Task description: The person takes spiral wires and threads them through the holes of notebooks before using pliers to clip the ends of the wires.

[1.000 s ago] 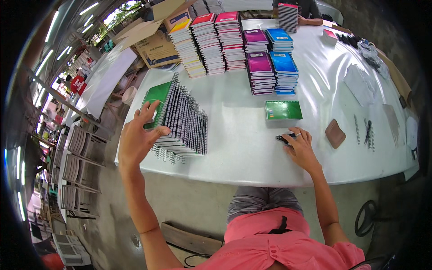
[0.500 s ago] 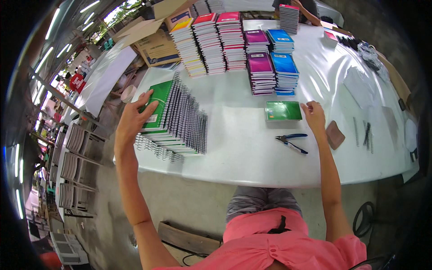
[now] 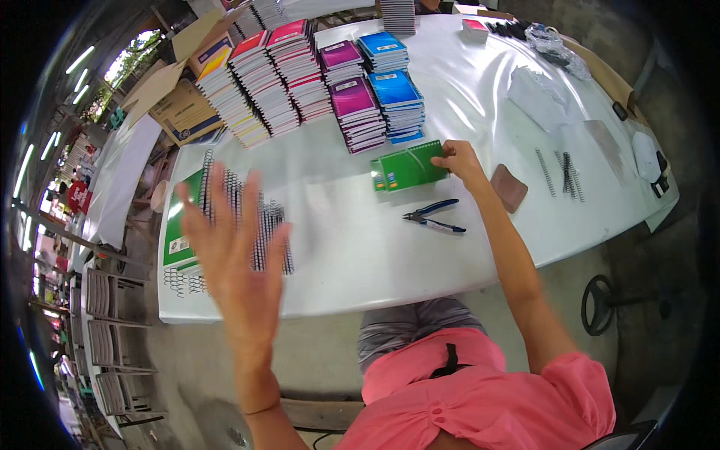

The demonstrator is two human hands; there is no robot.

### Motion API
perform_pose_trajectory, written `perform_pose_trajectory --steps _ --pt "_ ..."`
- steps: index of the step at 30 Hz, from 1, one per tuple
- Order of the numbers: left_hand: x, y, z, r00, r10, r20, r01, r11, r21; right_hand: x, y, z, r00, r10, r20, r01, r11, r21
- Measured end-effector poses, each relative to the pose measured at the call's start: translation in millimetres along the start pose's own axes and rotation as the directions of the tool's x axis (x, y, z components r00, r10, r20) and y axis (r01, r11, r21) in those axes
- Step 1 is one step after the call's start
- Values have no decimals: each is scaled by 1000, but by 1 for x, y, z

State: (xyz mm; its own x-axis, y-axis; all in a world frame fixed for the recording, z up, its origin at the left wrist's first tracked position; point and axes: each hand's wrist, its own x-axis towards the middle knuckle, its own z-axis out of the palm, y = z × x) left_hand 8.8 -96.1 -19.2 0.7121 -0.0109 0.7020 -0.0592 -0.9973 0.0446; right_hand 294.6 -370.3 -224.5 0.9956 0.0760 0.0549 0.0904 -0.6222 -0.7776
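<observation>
My right hand point(image 3: 459, 160) pinches the right end of a small green spiral notebook point(image 3: 417, 166). This notebook lies tilted over another green notebook point(image 3: 376, 174), whose left end shows beneath it. In front of the far stacks, both rest near the middle of the table. My left hand point(image 3: 241, 244) is raised with fingers spread, blurred and holding nothing. Behind it stands a stack of green notebooks point(image 3: 184, 232) with long wire coils sticking out of their edges; the hand hides part of it. A pair of blue-handled cutting pliers point(image 3: 435, 217) lies just nearer than the held notebook.
Tall stacks of yellow, red, purple point(image 3: 352, 101) and blue notebooks point(image 3: 394, 90) stand at the back, beside an open cardboard box point(image 3: 184, 109). On the white table point(image 3: 337, 277), to the right, are a brown pad point(image 3: 508, 189), loose wire coils point(image 3: 570, 176) and clear plastic.
My left hand has left the green stack and moved nearer me, fingers spreading. My right hand has taken hold of a green notebook and shifted it over another. The view has swung right.
</observation>
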Motion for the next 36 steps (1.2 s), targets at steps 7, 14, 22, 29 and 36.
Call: perform_pose_trajectory --steps 7,14,22,29,36 --pt "-75 17 141 842 -330 427 515 252 -820 -133 -32 23 945 -244 220 -21 623 782" --pt "-125 37 185 794 -232 561 582 26 -813 -169 -17 58 906 -360 223 184 809 558" --pt "-75 -28 174 886 -52 461 250 891 -380 -175 -23 49 900 -352 255 168 822 544" --pt "-72 -41 223 680 416 604 -259 906 -334 -183 -27 28 772 -397 496 84 838 539" --pt "-132 20 138 620 316 718 -149 946 -287 -202 6 -38 830 -340 442 -57 736 674"
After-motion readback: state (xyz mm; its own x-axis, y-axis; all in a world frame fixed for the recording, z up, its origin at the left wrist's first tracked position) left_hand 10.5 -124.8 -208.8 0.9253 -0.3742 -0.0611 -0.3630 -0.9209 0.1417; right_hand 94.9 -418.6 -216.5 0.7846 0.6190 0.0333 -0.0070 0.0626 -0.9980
